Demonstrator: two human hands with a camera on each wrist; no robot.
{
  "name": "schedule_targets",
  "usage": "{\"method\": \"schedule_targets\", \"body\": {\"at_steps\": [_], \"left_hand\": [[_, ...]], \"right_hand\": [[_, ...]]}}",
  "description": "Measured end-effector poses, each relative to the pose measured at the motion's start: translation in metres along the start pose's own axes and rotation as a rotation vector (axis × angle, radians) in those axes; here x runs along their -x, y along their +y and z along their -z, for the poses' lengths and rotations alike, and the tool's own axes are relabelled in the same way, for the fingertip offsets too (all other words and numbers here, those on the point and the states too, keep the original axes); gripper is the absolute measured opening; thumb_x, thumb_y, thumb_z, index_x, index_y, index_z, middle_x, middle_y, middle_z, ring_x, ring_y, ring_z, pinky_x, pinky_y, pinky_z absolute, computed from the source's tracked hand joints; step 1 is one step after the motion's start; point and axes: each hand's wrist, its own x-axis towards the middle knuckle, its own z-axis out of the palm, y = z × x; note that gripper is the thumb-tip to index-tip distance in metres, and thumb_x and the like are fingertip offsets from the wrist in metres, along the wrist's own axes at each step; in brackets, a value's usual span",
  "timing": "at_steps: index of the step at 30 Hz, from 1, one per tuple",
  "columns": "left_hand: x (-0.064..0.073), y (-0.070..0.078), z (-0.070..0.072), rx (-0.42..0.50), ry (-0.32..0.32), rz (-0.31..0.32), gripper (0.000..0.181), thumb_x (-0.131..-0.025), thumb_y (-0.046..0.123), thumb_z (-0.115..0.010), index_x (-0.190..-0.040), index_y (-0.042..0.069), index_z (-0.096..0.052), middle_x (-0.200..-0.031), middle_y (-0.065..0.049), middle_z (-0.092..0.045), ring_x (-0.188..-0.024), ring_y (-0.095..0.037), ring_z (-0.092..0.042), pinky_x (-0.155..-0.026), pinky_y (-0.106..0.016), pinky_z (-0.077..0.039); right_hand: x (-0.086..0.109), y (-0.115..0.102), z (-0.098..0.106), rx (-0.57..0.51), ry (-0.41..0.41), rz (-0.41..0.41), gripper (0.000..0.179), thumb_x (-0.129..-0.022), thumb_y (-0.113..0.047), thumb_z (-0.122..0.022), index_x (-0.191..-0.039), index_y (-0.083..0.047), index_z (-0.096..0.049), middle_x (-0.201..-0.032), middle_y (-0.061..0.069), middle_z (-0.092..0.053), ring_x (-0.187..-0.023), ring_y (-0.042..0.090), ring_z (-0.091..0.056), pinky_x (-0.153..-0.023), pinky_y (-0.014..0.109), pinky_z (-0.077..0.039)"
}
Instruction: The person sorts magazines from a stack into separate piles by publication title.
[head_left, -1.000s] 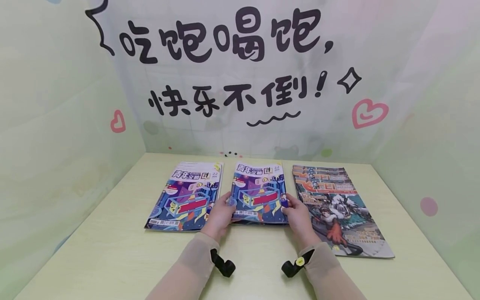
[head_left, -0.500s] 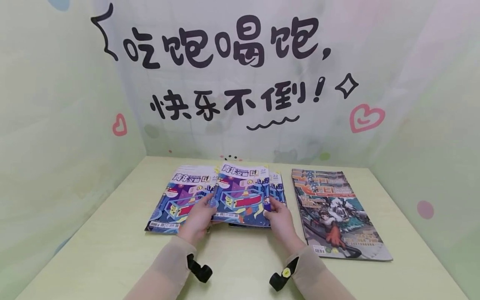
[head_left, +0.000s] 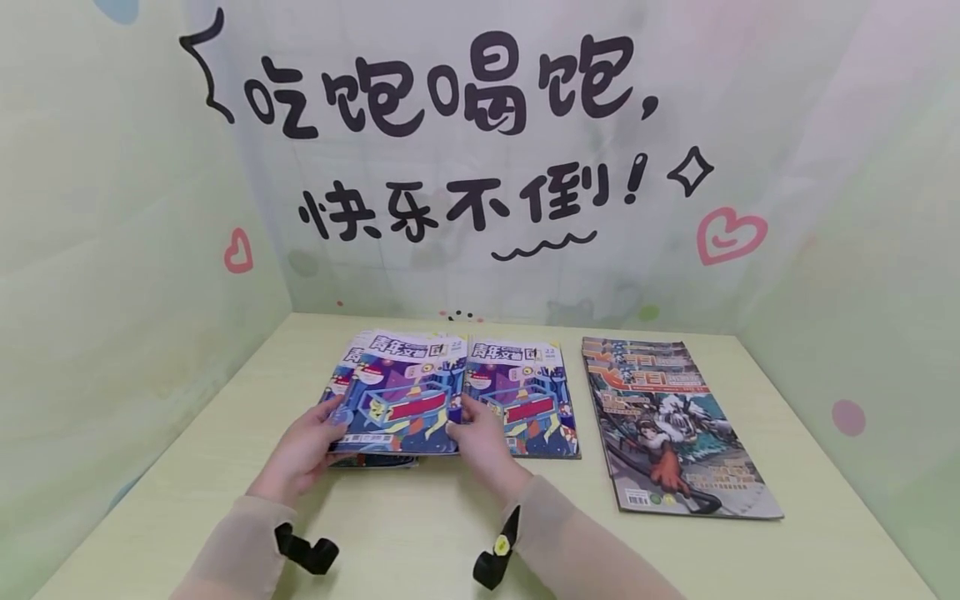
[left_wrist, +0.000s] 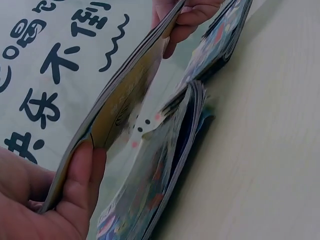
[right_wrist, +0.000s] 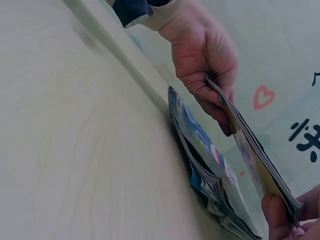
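A purple and blue magazine (head_left: pixel 408 400) is held by both hands, gripped at its two side edges. My left hand (head_left: pixel 303 450) pinches its left side and my right hand (head_left: pixel 487 442) its right side, thumbs on top. In the left wrist view, the left fingers (left_wrist: pixel 95 170) curl under the held magazine (left_wrist: pixel 120 100). It hovers over the left magazine stack (left_wrist: pixel 155 185), apart from it; the right wrist view shows the same gap. From above, it hides most of that stack. Right of it, the middle magazine stack (head_left: pixel 528 400) lies flat with a matching cover.
A fanned pile of different magazines (head_left: pixel 675 433), with a red-gloved figure on the cover, lies at the right of the pale wooden table (head_left: pixel 420 542). A printed cloth wall (head_left: pixel 480 275) with large black characters stands at the back, and cloth sides flank the table.
Both hands have lifted the magazine off the middle stack and carried it left until it is over the left stack. The middle stack is now exposed. The right-hand pile has stayed in place.
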Motion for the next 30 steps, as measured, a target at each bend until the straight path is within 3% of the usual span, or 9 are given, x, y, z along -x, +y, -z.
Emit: {"method": "schedule_targets", "body": {"at_steps": [6, 10, 14, 17, 21, 25, 30], "left_hand": [[0.009, -0.003, 0.038, -0.042, 0.016, 0.038, 0.062, -0.101, 0.005, -0.037, -0.154, 0.002, -0.005, -0.127, -0.020, -0.047, -0.088, -0.009, -0.061, -0.078, -0.027, -0.055], [0.012, -0.006, 0.052, -0.095, 0.025, 0.070, 0.061, -0.102, 0.008, -0.037, -0.153, 0.001, -0.005, -0.132, -0.026, -0.042, -0.088, -0.011, -0.060, -0.078, -0.028, -0.055], [0.011, -0.009, 0.057, -0.181, 0.055, 0.082, 0.058, -0.102, 0.009, -0.036, -0.151, -0.005, -0.008, -0.136, -0.033, -0.037, -0.088, -0.011, -0.060, -0.077, -0.027, -0.055], [0.009, -0.012, 0.056, -0.323, 0.098, 0.065, 0.056, -0.101, 0.009, -0.037, -0.149, -0.010, -0.014, -0.135, -0.035, -0.038, -0.093, -0.017, -0.059, -0.076, -0.027, -0.054], [0.007, -0.013, 0.052, -0.502, 0.136, 0.058, 0.055, -0.100, 0.010, -0.039, -0.147, -0.010, -0.020, -0.136, -0.035, -0.038, -0.108, -0.032, -0.052, -0.088, -0.039, -0.049], [0.005, -0.012, 0.047, -0.583, 0.135, 0.061, 0.055, -0.098, 0.011, -0.041, -0.147, -0.009, -0.023, -0.136, -0.035, -0.037, -0.115, -0.040, -0.046, -0.097, -0.053, -0.041], [0.003, -0.011, 0.047, -0.666, 0.153, 0.048, 0.053, -0.095, 0.005, -0.044, -0.143, -0.012, -0.030, -0.125, -0.034, -0.044, -0.105, -0.038, -0.048, -0.087, -0.048, -0.045]], "right_hand": [[0.005, -0.005, -0.037, -0.077, -0.043, -0.047, 0.055, -0.091, 0.002, -0.057, -0.143, 0.003, -0.040, -0.134, 0.017, -0.054, -0.120, 0.027, -0.054, -0.099, 0.041, -0.046], [0.007, -0.002, -0.053, -0.085, -0.035, -0.069, 0.056, -0.089, 0.003, -0.058, -0.142, 0.005, -0.040, -0.133, 0.018, -0.054, -0.119, 0.026, -0.055, -0.099, 0.040, -0.046], [0.009, 0.002, -0.061, -0.069, -0.028, -0.107, 0.057, -0.088, 0.003, -0.060, -0.142, 0.006, -0.040, -0.129, 0.018, -0.056, -0.115, 0.025, -0.056, -0.096, 0.039, -0.048], [0.009, 0.004, -0.063, -0.048, -0.030, -0.135, 0.058, -0.087, 0.001, -0.063, -0.141, 0.006, -0.042, -0.120, 0.015, -0.059, -0.108, 0.022, -0.058, -0.092, 0.038, -0.051], [0.008, 0.004, -0.061, -0.016, -0.042, -0.160, 0.059, -0.087, 0.000, -0.064, -0.142, 0.005, -0.041, -0.122, 0.015, -0.058, -0.106, 0.020, -0.058, -0.092, 0.038, -0.051], [0.004, 0.003, -0.059, 0.031, -0.041, -0.154, 0.060, -0.087, 0.003, -0.061, -0.142, 0.005, -0.040, -0.133, 0.019, -0.053, -0.113, 0.022, -0.055, -0.095, 0.038, -0.049], [0.001, 0.000, -0.056, 0.134, -0.067, -0.144, 0.058, -0.086, 0.002, -0.061, -0.141, 0.006, -0.042, -0.133, 0.019, -0.054, -0.110, 0.022, -0.055, -0.095, 0.038, -0.049]]}}
